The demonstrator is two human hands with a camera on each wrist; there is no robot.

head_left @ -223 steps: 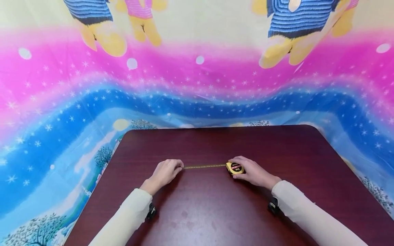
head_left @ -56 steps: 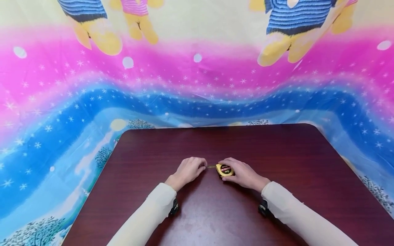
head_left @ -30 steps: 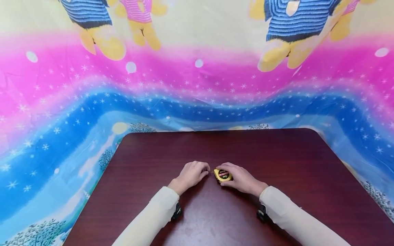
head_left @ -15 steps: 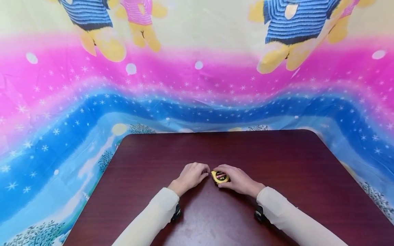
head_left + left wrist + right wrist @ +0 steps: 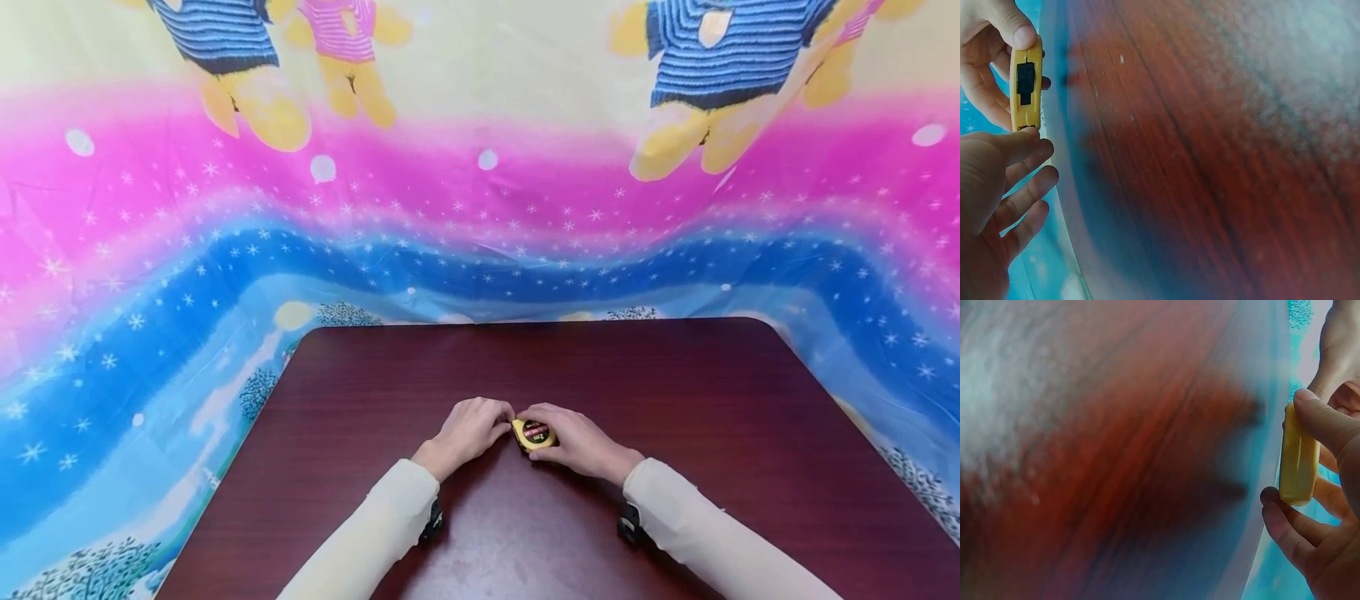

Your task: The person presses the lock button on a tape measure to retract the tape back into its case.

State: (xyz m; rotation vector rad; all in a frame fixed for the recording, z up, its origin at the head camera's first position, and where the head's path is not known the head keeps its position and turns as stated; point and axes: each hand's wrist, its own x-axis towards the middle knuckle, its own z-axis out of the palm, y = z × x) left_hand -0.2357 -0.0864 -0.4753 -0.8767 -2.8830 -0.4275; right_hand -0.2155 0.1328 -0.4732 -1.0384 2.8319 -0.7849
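Note:
A yellow tape measure (image 5: 534, 434) with a black round label marked 2m is in the head view, over the middle of the table. My right hand (image 5: 585, 439) grips its case between thumb and fingers. Against its left end, my left hand (image 5: 471, 429) pinches the tape's end at the mouth, the thumb touching the case. No length of blade shows between hand and case. In the left wrist view the case (image 5: 1026, 84) stands edge-on, with a black slider on its edge; the hook itself is covered by the left thumb. In the right wrist view the plain yellow edge (image 5: 1299, 459) shows.
The dark red-brown table (image 5: 420, 358) has rounded far corners and a shiny patch in front. A patterned pink and blue cloth (image 5: 480, 200) hangs behind and around it. Small black devices (image 5: 433, 521) are worn at both wrists.
The stretched blade has gone back into the case. My hands have come together, the left moving right and the right moving left with the tape measure, now touching at its mouth.

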